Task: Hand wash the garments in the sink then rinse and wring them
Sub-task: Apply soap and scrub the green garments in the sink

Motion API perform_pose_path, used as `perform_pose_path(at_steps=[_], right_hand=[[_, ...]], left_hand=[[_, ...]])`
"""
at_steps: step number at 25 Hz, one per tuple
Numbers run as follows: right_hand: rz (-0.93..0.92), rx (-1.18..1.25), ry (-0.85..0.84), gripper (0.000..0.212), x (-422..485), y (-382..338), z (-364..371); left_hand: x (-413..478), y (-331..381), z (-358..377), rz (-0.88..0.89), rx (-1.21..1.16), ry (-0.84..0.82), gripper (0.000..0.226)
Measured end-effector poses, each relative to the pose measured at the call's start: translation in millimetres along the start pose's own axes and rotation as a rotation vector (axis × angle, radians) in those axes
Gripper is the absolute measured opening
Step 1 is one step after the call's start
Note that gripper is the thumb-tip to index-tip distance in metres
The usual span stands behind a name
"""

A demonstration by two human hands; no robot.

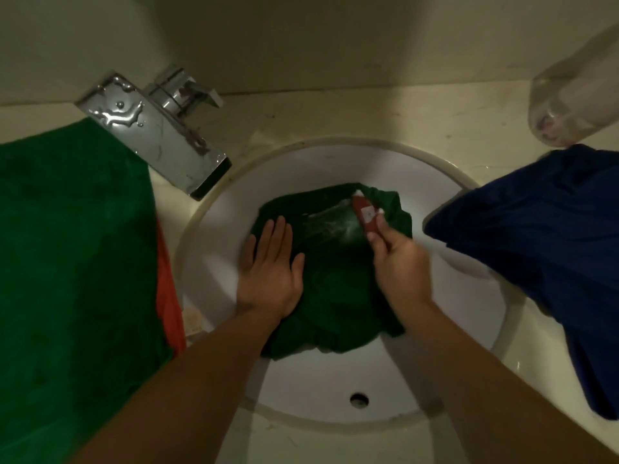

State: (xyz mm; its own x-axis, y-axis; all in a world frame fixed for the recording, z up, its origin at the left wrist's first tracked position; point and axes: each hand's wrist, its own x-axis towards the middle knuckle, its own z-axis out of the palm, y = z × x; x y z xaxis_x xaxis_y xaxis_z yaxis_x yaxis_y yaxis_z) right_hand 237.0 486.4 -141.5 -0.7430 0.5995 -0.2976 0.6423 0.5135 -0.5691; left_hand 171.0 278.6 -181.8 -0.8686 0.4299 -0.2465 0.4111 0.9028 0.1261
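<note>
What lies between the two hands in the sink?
In the head view, only the green garment lies between the left hand and the right hand, which holds a red object.

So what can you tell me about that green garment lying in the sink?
The green garment is dark, wet-looking cloth, bunched and creased in the bowl of the white sink. A pale soapy streak crosses its upper part. The left hand lies flat on it; the right hand holds a red object against it.
</note>
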Motion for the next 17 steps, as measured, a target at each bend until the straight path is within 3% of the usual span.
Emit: perform_pose_path(at_steps=[3,4,7,8,11,13,15,17], right_hand=[[-0.243,-0.050,-0.245,0.032,-22,-23,35],[-0.204,-0.092,-0.251,0.033,-16,-21,29],[0.087,-0.044,-0.049,0.041,9,12,-5],[0.105,-0.041,-0.015,0.042,6,12,-9],[-0.192,-0.016,-0.157,0.043,-11,-17,19],[-0.300,-0.143,-0.329,0.040,-14,-26,22],[-0.149,-0.186,-0.272,0.036,9,-4,4],[0.072,-0.134,-0.084,0.039,13,14,-16]], left_hand=[[1,2,2,-0.018,0.017,0.014,0.068],[1,2,2,-0.018,0.015,0.017,0.068],[1,2,1,-0.025,0.004,0.015,0.068],[1,3,0,-0.031,0.006,0.025,0.068],[2,5,-1,-0.043,-0.006,0.018,0.068],[2,5,0,-0.042,0.002,0.032,0.070],[3,5,1,-0.039,0.006,0.042,0.068],[2,5,2,-0.037,0.004,0.056,0.067]])
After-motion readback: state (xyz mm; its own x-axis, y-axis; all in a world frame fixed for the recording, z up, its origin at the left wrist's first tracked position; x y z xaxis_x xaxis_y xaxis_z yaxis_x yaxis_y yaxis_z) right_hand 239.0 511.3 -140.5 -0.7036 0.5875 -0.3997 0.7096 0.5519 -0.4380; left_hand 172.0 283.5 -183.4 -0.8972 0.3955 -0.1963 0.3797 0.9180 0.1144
